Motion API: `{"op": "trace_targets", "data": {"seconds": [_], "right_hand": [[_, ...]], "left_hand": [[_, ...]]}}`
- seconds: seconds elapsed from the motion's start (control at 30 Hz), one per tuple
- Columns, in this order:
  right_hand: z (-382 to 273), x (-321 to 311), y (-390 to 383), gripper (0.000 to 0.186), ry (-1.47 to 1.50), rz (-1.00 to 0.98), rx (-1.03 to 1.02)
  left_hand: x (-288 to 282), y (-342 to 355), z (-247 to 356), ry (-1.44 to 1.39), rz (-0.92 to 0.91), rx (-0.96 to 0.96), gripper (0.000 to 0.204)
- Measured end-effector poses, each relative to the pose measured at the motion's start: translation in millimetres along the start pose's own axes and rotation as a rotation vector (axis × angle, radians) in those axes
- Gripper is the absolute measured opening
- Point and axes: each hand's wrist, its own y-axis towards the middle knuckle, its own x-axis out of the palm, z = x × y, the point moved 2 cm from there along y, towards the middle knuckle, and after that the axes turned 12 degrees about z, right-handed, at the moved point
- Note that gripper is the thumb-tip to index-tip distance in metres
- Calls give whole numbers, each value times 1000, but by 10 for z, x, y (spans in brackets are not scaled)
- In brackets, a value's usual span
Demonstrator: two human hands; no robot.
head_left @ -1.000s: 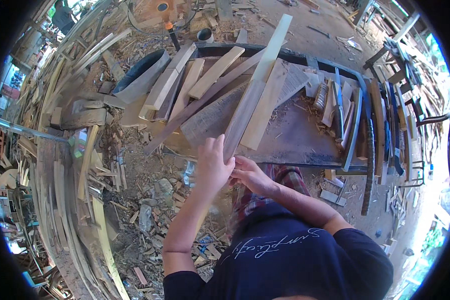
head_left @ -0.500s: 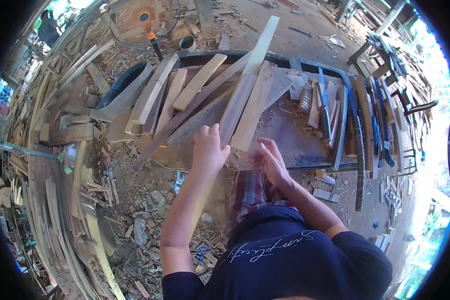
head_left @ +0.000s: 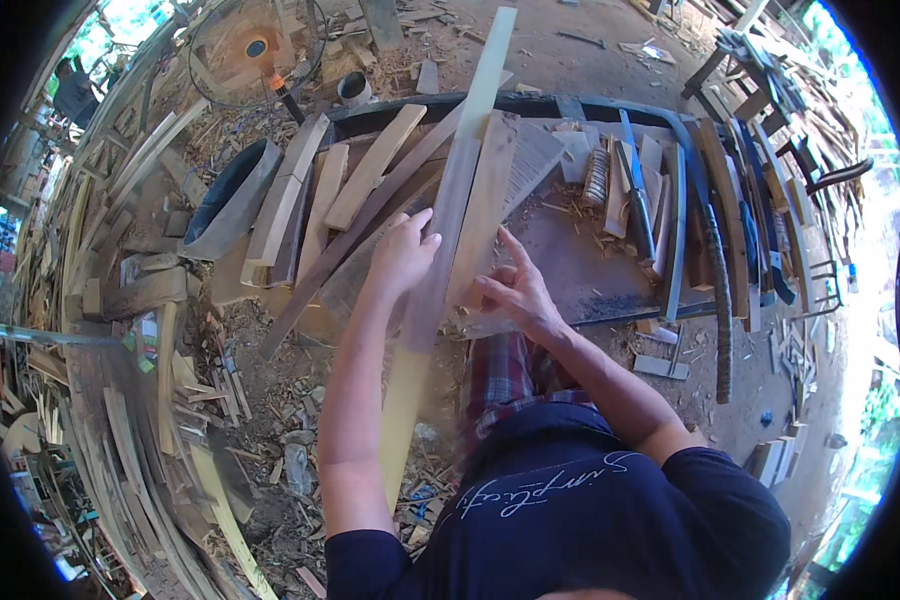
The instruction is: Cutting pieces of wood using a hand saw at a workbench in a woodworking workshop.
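Long plank (head_left: 450,220) lies among wood offcuts (head_left: 360,185), both hands touching it.

An open-air wood yard in bright daylight, with a dirt floor (head_left: 590,60) strewn with chips and offcuts. Stacks of planks (head_left: 120,200) line the left side, and a dark metal-framed workbench (head_left: 610,270) stands in the middle.

Raw wood on a worn, dusty tabletop

The long plank (head_left: 457,215) is bare, matt wood, greyish above and pale yellow at its near end. The boards (head_left: 300,195) beside it are rough-sawn and unfinished. The tabletop (head_left: 580,265) looks dull, scuffed and dusty, with a dark metal rim. Wood chips (head_left: 270,400) litter the earthen floor.
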Motion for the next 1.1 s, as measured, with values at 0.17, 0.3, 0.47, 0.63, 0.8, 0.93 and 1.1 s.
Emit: {"op": "trace_targets", "data": {"seconds": [0.17, 0.3, 0.47, 0.63, 0.8, 0.93, 1.1], "right_hand": [[-55, -27, 24, 84, -34, -9, -5], [-84, -36, 19, 83, -32, -11, -12], [-54, -71, 19, 82, -41, -20, -22], [-141, -56, -12, 79, -70, -47, -20], [-31, -106, 25, 77, 79, -86, 50], [99, -84, -30, 72, 129, -108, 99], [149, -105, -124, 61, 139, -115, 229]], "left_hand": [[1, 1, 37, 3, 39, 30, 48], [-27, 21, 66, -54, 37, 53, 46], [-1, -4, 100, -39, 50, 27, 46], [-7, 56, -45, -134, 0, -35, 53], [-14, 73, -35, -367, -77, -215, 53], [-4, 71, -73, -379, -76, -223, 54], [10, 90, -49, -367, -102, -228, 54]]}}
